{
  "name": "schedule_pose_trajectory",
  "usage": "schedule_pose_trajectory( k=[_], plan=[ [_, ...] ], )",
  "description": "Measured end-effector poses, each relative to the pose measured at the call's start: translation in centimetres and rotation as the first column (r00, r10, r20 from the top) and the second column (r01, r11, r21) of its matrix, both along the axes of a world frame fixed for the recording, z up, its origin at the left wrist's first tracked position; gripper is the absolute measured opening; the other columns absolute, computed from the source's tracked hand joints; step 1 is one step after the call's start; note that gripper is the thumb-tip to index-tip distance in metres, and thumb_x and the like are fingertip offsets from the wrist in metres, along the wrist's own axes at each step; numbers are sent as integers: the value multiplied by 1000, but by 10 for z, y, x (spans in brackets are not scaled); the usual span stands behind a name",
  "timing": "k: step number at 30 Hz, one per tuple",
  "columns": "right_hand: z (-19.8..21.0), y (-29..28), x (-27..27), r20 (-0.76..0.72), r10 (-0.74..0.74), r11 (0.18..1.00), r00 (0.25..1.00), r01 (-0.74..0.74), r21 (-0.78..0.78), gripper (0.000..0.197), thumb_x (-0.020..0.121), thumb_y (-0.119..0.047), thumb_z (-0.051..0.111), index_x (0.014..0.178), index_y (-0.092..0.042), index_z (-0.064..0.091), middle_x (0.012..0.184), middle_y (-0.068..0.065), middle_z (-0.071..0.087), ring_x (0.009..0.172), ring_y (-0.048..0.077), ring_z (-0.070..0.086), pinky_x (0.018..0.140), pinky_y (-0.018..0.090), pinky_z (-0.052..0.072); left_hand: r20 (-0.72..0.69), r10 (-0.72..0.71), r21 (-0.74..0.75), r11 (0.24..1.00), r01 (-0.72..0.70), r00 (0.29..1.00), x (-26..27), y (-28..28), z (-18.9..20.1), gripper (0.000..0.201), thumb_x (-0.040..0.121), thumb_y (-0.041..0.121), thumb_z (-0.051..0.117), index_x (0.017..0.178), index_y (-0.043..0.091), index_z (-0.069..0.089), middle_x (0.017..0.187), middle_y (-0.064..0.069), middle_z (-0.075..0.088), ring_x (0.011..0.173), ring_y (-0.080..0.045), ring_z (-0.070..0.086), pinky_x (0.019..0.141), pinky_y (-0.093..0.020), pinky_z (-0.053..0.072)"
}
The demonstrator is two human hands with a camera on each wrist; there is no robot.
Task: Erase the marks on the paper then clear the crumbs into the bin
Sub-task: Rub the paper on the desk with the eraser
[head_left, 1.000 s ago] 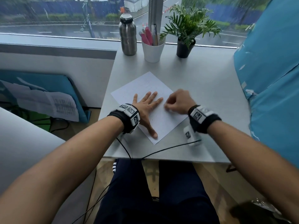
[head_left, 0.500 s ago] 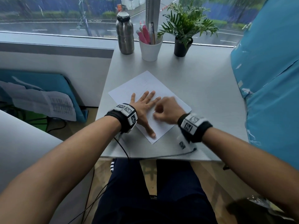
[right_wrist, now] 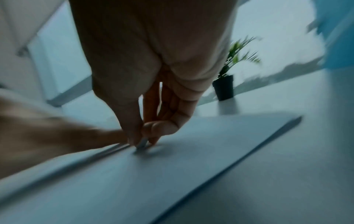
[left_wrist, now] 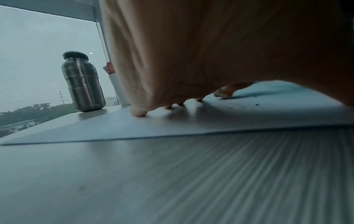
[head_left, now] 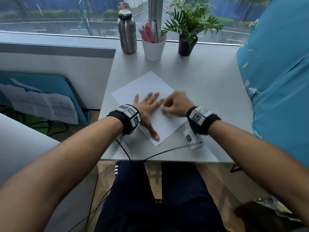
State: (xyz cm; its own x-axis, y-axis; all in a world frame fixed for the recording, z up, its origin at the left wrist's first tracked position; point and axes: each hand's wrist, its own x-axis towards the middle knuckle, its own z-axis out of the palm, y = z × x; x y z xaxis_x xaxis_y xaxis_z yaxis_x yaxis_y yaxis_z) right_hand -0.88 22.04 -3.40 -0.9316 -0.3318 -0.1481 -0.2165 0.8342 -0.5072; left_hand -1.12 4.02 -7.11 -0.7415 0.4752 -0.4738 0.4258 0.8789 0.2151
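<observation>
A white sheet of paper (head_left: 147, 86) lies at an angle on the grey table (head_left: 209, 91). My left hand (head_left: 148, 108) lies flat on it with fingers spread, holding it down. Close beside those fingers, my right hand (head_left: 173, 104) pinches a small pale eraser (right_wrist: 142, 144) against the sheet; in the head view the eraser is hidden under the fingers. In the right wrist view the thumb and fingertips (right_wrist: 157, 128) close round it, all blurred by motion. A few dark crumbs (left_wrist: 257, 104) dot the paper (left_wrist: 134, 128) in the left wrist view.
A steel bottle (head_left: 127, 32), a white cup of pens (head_left: 153, 47) and a potted plant (head_left: 189, 27) stand along the window edge. A blue cushion (head_left: 275, 72) borders the table's right side. Cables (head_left: 167, 153) trail over the near edge. A dark object (head_left: 260, 215) sits at lower right.
My right hand has rubbed back and forth on the paper, in toward my left fingers and out again to the right. My left hand has stayed flat on the sheet.
</observation>
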Motion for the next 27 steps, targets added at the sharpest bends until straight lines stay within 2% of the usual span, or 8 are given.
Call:
schedule_pose_trajectory(
  k=[3, 5, 8, 13, 15, 18, 24, 27],
  plan=[
    [2, 3, -6, -55, -60, 998, 997, 61, 20, 14, 75, -20, 72, 69, -6, 71, 70, 4, 68, 66, 16, 60, 65, 21, 43, 1, 6, -3, 1000, -6, 1000, 2, 1, -1, 169, 21, 92, 72, 151, 42, -24, 159, 8, -36, 144, -17, -36, 111, -67, -19],
    [-4, -19, 25, 18, 75, 997, 997, -75, 6, 17, 74, -14, 69, 60, -6, 62, 62, 4, 63, 58, 17, 55, 57, 26, 40, 2, -1, -16, 1000, 1, 1000, 1, 2, -2, 170, 22, 93, 71, 150, 40, -28, 157, 7, -38, 143, -17, -37, 111, -68, -19],
    [-7, -25, 39, 86, 198, 980, 977, -199, 13, 17, 75, -13, 68, 63, -1, 67, 62, 10, 67, 55, 18, 56, 54, 29, 44, -18, -11, -29, 1000, 11, 1000, 1, 1, -4, 170, 21, 95, 68, 150, 38, -27, 157, 7, -38, 143, -17, -38, 111, -68, -19],
    [6, 8, -15, -60, -73, 996, 995, 76, 55, 13, 75, -19, 71, 70, -8, 74, 70, 6, 72, 67, 17, 63, 66, 18, 40, -9, -6, 1, 1000, 6, 1000, 4, -1, -2, 167, 23, 93, 70, 151, 42, -24, 158, 8, -36, 144, -16, -36, 111, -66, -21],
    [3, -13, 14, -24, 36, 998, 999, -35, 51, 21, 75, -15, 67, 55, -14, 61, 54, 0, 60, 58, 20, 56, 59, 24, 36, -17, -10, -5, 1000, 9, 1000, 1, 0, -4, 168, 23, 93, 70, 150, 41, -26, 158, 7, -37, 143, -16, -37, 110, -66, -22],
    [-6, -31, 46, 95, 168, 986, 981, -166, -29, 18, 75, -12, 67, 59, -4, 63, 56, 4, 63, 54, 20, 56, 51, 28, 42, -27, -18, -17, 1000, 17, 999, 0, 0, -5, 169, 23, 95, 68, 151, 39, -27, 157, 6, -38, 142, -17, -39, 109, -66, -23],
    [-6, 19, -15, -26, -118, 993, 993, 118, -3, 15, 73, -22, 74, 79, -9, 77, 78, 5, 75, 76, 16, 68, 79, 22, 50, -87, 28, 14, 1000, -27, 996, 7, -7, -2, 163, 30, 98, 64, 157, 32, -15, 163, -3, -27, 149, -21, -25, 115, -63, -15],
    [-7, 24, -18, -12, -147, 989, 989, 147, 6, 14, 72, -21, 76, 79, -10, 77, 77, 5, 74, 77, 18, 69, 80, 24, 54, -137, 115, 13, 993, -114, 984, 15, -16, -5, 161, 33, 103, 55, 158, 26, -10, 165, -5, -20, 152, -24, -19, 118, -63, -9]
  ],
)
